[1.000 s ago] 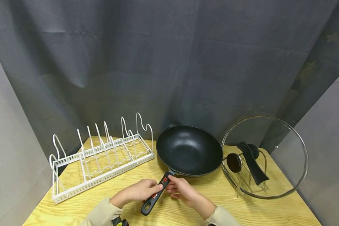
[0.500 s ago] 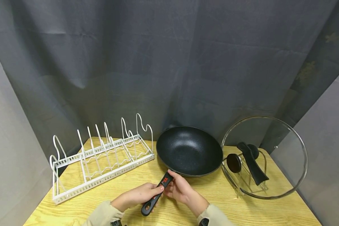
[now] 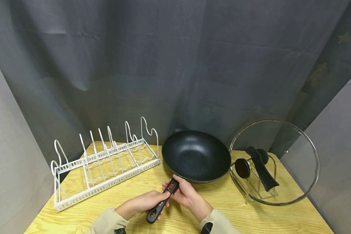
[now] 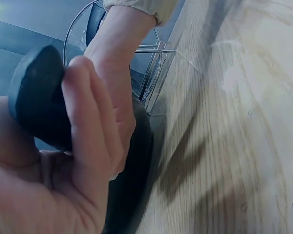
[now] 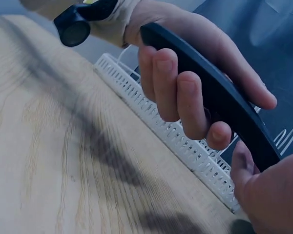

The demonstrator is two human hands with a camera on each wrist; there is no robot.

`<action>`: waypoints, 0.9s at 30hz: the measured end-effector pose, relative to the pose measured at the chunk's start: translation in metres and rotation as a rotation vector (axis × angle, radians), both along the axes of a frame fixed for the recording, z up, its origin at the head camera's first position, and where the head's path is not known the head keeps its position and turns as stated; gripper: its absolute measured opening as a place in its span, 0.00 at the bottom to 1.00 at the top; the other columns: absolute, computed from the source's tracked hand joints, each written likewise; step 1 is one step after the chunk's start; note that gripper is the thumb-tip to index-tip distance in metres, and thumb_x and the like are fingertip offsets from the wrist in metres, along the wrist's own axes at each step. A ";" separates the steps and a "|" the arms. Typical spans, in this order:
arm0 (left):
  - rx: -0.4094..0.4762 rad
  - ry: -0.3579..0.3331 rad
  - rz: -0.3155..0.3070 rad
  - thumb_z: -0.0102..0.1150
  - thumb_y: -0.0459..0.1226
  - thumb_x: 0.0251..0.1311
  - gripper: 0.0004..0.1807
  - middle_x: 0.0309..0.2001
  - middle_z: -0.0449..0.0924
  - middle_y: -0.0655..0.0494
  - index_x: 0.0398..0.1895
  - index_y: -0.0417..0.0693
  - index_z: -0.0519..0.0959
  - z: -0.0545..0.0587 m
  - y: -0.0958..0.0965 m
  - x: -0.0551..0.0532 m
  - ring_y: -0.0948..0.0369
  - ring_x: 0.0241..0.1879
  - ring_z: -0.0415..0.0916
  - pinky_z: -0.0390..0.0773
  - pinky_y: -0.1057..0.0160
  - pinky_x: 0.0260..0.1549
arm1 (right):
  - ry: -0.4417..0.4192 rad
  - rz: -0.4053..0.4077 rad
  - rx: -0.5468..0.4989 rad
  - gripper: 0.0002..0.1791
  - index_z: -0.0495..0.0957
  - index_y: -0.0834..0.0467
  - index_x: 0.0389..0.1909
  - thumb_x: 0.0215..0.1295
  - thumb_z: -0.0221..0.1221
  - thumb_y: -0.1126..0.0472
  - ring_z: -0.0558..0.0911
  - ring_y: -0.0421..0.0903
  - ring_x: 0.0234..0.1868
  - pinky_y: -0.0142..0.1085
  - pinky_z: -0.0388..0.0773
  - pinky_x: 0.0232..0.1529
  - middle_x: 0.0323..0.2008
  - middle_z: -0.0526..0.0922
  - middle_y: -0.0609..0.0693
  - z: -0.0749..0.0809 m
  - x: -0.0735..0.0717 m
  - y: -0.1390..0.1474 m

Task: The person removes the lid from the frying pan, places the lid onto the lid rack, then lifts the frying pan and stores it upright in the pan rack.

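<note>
A black wok [image 3: 196,156] sits at the middle of the table, its open side up and tipped toward me. Its black handle [image 3: 162,202], with red markings, points toward my side. My left hand [image 3: 146,201] grips the handle's lower half, thumb on top; in the right wrist view its fingers [image 5: 188,105] curl up around the underside. Nearer the pan, my right hand [image 3: 190,195] holds the handle, thumb along its upper end and fingers beneath. In the left wrist view the handle's end [image 4: 39,92] shows between palm and fingers.
On the left stands a white metal rack [image 3: 114,180] with upright wire dividers. To the right, a large glass lid [image 3: 315,156] with a black knob handle [image 3: 263,172] leans in a wire stand [image 3: 247,190]. A dark curtain [image 3: 175,65] hangs behind the wooden table [image 3: 251,217].
My right hand has closed in around the upper handle, its forearm shifting left. The left hand's fingers have wrapped further under the handle. The wok has stayed in place.
</note>
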State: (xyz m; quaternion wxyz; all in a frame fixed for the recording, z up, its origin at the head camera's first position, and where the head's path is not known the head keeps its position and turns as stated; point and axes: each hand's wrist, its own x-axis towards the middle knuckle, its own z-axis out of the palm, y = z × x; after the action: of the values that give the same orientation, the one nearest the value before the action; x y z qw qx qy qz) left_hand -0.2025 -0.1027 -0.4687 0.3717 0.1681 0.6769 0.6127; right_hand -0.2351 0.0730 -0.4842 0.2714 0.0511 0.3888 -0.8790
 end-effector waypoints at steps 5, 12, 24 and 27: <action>0.007 -0.019 -0.012 0.41 0.53 0.70 0.28 0.18 0.73 0.54 0.36 0.34 0.74 0.000 0.001 0.001 0.64 0.15 0.73 0.75 0.69 0.17 | -0.046 -0.004 -0.081 0.17 0.60 0.69 0.45 0.77 0.34 0.56 0.78 0.47 0.40 0.36 0.75 0.49 0.37 0.73 0.58 0.001 -0.001 0.000; 0.005 -0.052 -0.010 0.42 0.53 0.70 0.24 0.17 0.73 0.55 0.35 0.40 0.73 -0.003 0.003 0.002 0.65 0.13 0.72 0.74 0.69 0.15 | -0.063 -0.014 -0.090 0.16 0.61 0.65 0.40 0.77 0.32 0.56 0.77 0.43 0.34 0.33 0.76 0.43 0.33 0.73 0.54 0.001 0.000 0.000; 0.048 -0.049 0.055 0.45 0.50 0.69 0.22 0.16 0.72 0.53 0.33 0.38 0.71 -0.008 0.017 0.013 0.63 0.12 0.71 0.74 0.66 0.14 | -0.063 -0.012 -0.046 0.14 0.62 0.63 0.38 0.77 0.35 0.57 0.74 0.40 0.30 0.31 0.74 0.40 0.28 0.71 0.50 0.002 0.002 0.006; 0.068 -0.057 0.060 0.44 0.50 0.69 0.21 0.16 0.72 0.54 0.33 0.39 0.70 -0.009 0.021 0.015 0.64 0.13 0.72 0.75 0.67 0.14 | -0.063 0.000 -0.037 0.13 0.62 0.63 0.38 0.77 0.35 0.57 0.74 0.40 0.30 0.31 0.75 0.39 0.28 0.72 0.50 0.003 0.003 0.008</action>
State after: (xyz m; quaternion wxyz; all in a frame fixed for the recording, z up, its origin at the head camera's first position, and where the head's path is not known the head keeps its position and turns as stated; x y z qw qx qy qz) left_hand -0.1874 -0.0818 -0.4778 0.3665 0.1429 0.6493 0.6509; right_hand -0.2318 0.0809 -0.4817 0.2844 0.0737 0.3638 -0.8840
